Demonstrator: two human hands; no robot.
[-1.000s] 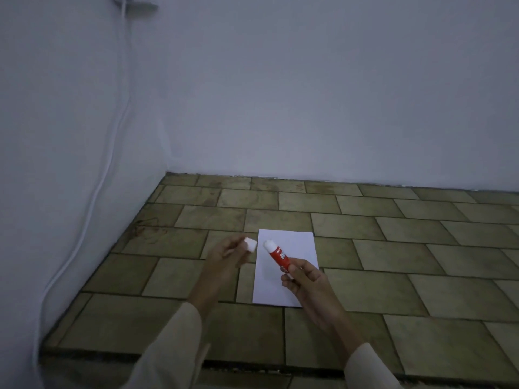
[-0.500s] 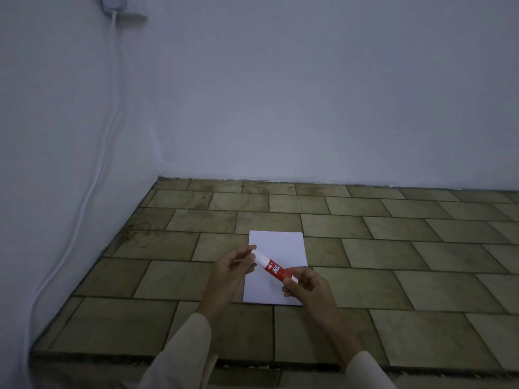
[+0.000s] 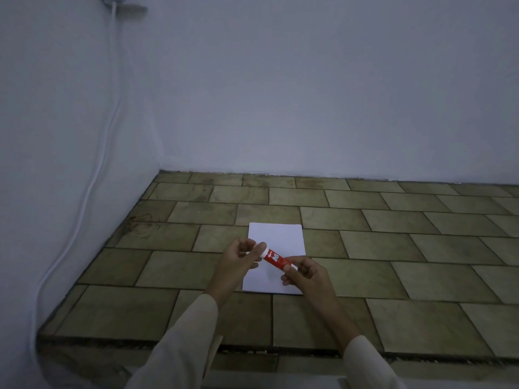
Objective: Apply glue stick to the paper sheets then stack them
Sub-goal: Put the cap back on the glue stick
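Observation:
A white paper sheet [image 3: 276, 237] lies flat on the tiled floor [image 3: 393, 248] in front of me. Above its near half I hold a red glue stick [image 3: 274, 258] tilted, its top end pointing up and left. My right hand [image 3: 304, 275] pinches the stick's lower end. My left hand [image 3: 238, 258] grips the top end, where the white cap sits under my fingers. Whether one sheet or a pile lies there cannot be told.
White walls meet in a corner at the back left. A white cable [image 3: 92, 175] hangs down the left wall from a plug near the top. The tiled floor ends in a rough edge [image 3: 252, 350] close to me.
A second ago my left hand held the white cap apart from the stick. The hands came together and the cap now sits on the stick's top end.

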